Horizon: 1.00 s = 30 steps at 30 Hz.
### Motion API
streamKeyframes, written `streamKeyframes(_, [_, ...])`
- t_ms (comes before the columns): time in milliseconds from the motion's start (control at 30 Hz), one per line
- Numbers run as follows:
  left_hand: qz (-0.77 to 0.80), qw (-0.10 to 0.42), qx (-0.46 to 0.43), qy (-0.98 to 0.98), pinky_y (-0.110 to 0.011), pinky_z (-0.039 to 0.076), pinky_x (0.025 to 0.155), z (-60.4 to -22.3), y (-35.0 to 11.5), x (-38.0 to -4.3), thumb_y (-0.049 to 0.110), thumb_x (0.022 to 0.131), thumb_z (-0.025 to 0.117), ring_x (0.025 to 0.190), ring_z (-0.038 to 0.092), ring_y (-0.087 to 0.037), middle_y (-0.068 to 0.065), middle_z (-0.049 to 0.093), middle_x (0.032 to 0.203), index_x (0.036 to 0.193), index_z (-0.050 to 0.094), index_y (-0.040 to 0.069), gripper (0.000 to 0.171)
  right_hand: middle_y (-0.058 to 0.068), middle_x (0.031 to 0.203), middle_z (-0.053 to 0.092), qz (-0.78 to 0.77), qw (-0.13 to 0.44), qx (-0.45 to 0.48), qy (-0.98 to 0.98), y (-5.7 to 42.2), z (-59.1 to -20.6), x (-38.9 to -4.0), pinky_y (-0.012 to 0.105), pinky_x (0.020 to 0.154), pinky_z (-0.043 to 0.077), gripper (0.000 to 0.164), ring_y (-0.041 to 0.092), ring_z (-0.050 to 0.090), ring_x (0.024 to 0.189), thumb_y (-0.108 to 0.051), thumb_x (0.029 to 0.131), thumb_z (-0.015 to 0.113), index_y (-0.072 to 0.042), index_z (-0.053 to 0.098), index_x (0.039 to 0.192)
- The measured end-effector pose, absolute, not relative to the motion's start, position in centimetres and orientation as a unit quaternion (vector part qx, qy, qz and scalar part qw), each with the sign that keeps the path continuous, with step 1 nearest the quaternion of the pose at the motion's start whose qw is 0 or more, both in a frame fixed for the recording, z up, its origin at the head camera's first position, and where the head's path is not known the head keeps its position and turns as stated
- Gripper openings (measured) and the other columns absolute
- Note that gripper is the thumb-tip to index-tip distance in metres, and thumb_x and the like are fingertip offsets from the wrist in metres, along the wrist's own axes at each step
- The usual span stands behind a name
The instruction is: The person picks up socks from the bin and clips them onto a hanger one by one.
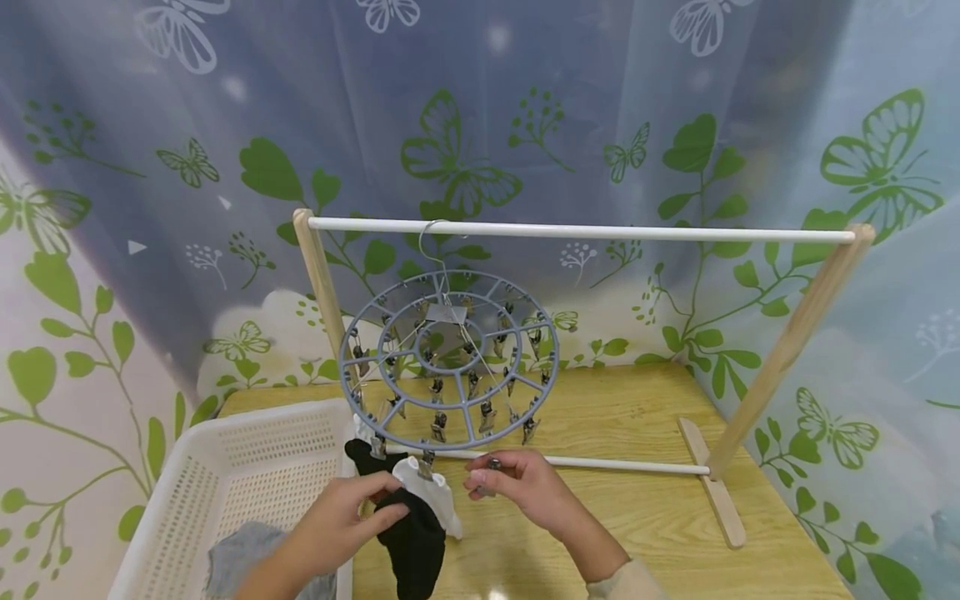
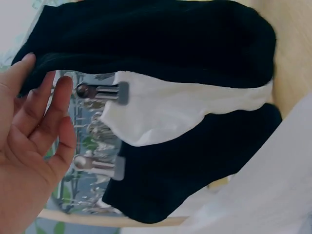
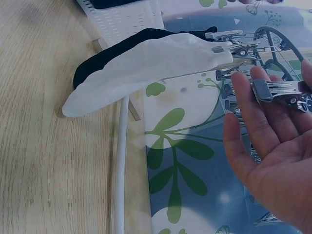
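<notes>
My left hand [image 1: 330, 521] pinches a black sock [image 1: 416, 542] near its cuff, between thumb and fingers. Beside it, a white sock [image 1: 438, 500] hangs from a metal clip of the round grey drying hanger [image 1: 557, 350]. Another black sock [image 2: 165, 170] hangs from the neighbouring clip, as the left wrist view shows. My right hand [image 1: 528, 487] holds a metal clip [image 3: 278, 90] with grey-tipped jaws between thumb and fingers, just below the hanger's rim. No cloth is in that clip.
A white plastic basket [image 1: 273, 446] at the left holds grey cloth [image 1: 243, 554]. The hanger's hook sits over a white rail [image 1: 637, 232] between wooden posts [image 1: 787, 358]. A lower white rod [image 1: 622, 464] crosses above the wooden table [image 1: 630, 533]. Behind hangs a butterfly-patterned curtain [image 1: 585, 67].
</notes>
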<state>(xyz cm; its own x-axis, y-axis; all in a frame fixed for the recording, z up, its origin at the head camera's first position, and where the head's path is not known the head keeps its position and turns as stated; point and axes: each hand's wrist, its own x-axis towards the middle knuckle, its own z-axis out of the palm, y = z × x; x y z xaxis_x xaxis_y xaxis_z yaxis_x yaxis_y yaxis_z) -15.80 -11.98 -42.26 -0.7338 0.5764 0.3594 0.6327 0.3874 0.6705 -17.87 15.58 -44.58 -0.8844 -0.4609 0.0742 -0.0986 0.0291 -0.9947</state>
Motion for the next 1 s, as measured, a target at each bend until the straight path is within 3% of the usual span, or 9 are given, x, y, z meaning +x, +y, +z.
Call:
streamKeyframes(233, [-0.406,-0.019,-0.347,-0.845,-0.028,0.049,0.059,-42.7,-11.6,-15.9,0.029,0.092,0.062,0.075,0.058,-0.006,-0.002,0.07,0.096,0.108,0.064,0.016,0.021,0.033,0.103,0.066,-0.663,0.13,-0.196,0.711,15.5,-44.5,-18.0,0.041,0.087,0.053,0.028,0.04,0.066,0.091,-0.019,0.095,0.059,0.004,0.065,0.11])
streamKeyframes(400, [-0.395,-0.03,-0.337,-0.854,-0.029,0.05,0.059,-42.5,-11.6,-16.0,0.032,0.093,0.06,0.077,0.06,-0.007,-0.001,0.07,0.091,0.103,0.065,0.013,0.022,0.033,0.102,0.066,-0.667,0.132,-0.194,0.707,15.4,-44.5,-18.0,0.044,0.087,0.053,0.028,0.043,0.064,0.092,-0.019,0.095,0.059,0.004,0.064,0.109])
streamKeyframes(600, [-0.402,-0.006,-0.325,-0.856,-0.029,0.051,0.061,-42.4,-11.2,-16.2,0.03,0.095,0.058,0.076,0.059,-0.007,0.005,0.065,0.087,0.095,0.063,0.02,0.011,0.03,0.107,0.065,-0.664,0.127,-0.19,0.712,15.4,-44.5,-17.9,0.046,0.09,0.051,0.03,0.042,0.064,0.093,-0.021,0.095,0.059,0.005,0.066,0.107])
streamKeyframes(767, [-0.41,0.002,-0.322,-0.853,-0.031,0.051,0.063,-42.8,-10.6,-16.2,0.028,0.095,0.059,0.072,0.056,-0.006,0.007,0.063,0.084,0.091,0.062,0.02,0.01,0.023,0.112,0.066,-0.648,0.118,-0.185,0.729,15.4,-44.6,-17.9,0.043,0.092,0.049,0.032,0.033,0.066,0.093,-0.025,0.096,0.057,0.005,0.068,0.102])
streamKeyframes(1000, [-0.416,0.016,-0.307,-0.856,-0.033,0.052,0.062,-43.2,-10.0,-16.4,0.027,0.093,0.061,0.07,0.056,-0.006,0.005,0.067,0.084,0.093,0.064,0.018,0.009,0.02,0.108,0.069,-0.628,0.109,-0.18,0.75,15.3,-44.5,-17.8,0.046,0.092,0.048,0.031,0.027,0.062,0.102,-0.028,0.098,0.053,-0.002,0.069,0.106])
